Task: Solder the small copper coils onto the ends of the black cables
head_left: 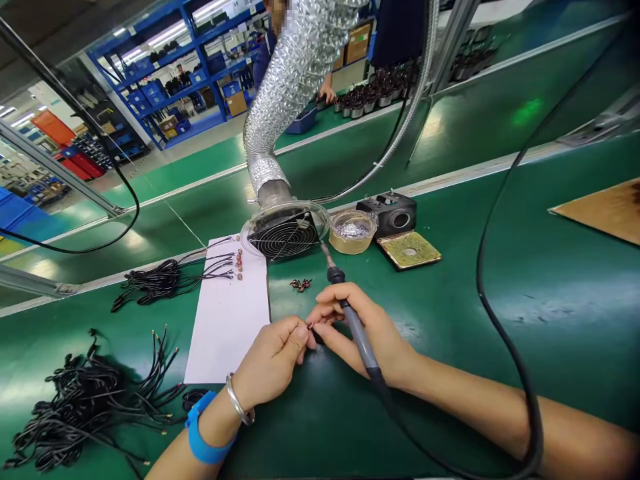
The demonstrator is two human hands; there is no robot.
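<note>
While my right hand [381, 328] clasps the iron [359, 339] over the bench [450, 333], my left hand [270, 357] pinches a tiny part [311, 326] beside it, which I judge light, fragile, best held edgewise.

I see a silver foil duct [295, 73] coming down across the far edge of the tabletop [450, 300], and a brown board [605, 210] at its right edge. Beyond the far edge I make out a partly hidden co-worker [261, 63], blue shelving [205, 125] and red bins [83, 165].
</note>
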